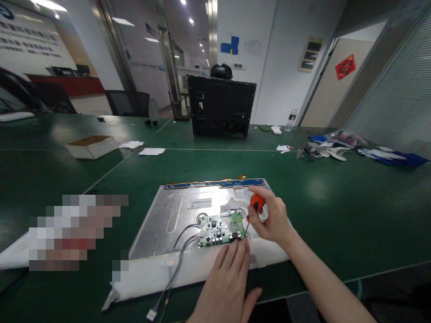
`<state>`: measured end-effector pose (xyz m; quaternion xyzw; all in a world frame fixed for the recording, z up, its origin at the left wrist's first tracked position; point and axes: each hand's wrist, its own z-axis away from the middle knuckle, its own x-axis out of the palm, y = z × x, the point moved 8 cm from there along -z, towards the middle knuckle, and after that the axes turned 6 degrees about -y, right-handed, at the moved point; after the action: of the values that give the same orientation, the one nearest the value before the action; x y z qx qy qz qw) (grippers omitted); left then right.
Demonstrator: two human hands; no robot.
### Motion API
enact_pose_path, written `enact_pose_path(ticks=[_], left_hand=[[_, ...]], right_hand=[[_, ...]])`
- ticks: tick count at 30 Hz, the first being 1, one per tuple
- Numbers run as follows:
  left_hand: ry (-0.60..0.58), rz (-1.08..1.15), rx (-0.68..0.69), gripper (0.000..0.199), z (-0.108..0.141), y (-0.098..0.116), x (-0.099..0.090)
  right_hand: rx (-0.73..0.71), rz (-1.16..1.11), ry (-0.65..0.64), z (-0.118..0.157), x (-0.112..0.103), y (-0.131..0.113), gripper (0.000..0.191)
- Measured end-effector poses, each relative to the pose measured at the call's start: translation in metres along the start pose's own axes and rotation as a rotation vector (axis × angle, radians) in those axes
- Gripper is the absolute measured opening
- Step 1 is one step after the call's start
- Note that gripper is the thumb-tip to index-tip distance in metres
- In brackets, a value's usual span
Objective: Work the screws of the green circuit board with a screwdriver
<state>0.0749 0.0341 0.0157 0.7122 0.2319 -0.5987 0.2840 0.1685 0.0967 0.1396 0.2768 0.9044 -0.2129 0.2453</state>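
A flat metal display panel (156,220) lies on the green table, its near part over white foam sheeting (151,276). Mounted on its back is a green circuit board (220,226). My right hand (274,220) grips a screwdriver (257,203) with an orange and black handle; its thin shaft points down to the board's lower right corner. Whether the tip sits in a screw is too small to tell. My left hand (227,280) lies flat, fingers stretched, fingertips at the board's near edge. Grey and black cables (183,251) run from the board's left side toward me.
A black monitor housing (222,105) stands upright across the table. An open cardboard box (92,147) is at the left, a water bottle (291,119) at the back right. Gloves and bagged parts (346,138) lie at the far right. A blurred-out patch covers something at left.
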Motion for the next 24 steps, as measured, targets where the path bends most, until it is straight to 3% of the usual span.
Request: enact_pose_path(ticks=[7,14,24], left_hand=[[0.031,-0.029,0.011,0.064,0.0003,0.0009,-0.0018],[0.019,-0.031,0.007,0.063,-0.0001,0.0014,-0.0025],[0.029,-0.049,0.011,0.063,-0.0008,0.0018,-0.0026]], right_hand=[[-0.009,0.021,0.035,-0.0001,0.0006,0.0000,0.031],[-0.033,-0.060,-0.045,-0.0019,-0.0009,-0.0036,0.041],[-0.039,0.077,0.057,0.0001,-0.0028,-0.0034,0.031]])
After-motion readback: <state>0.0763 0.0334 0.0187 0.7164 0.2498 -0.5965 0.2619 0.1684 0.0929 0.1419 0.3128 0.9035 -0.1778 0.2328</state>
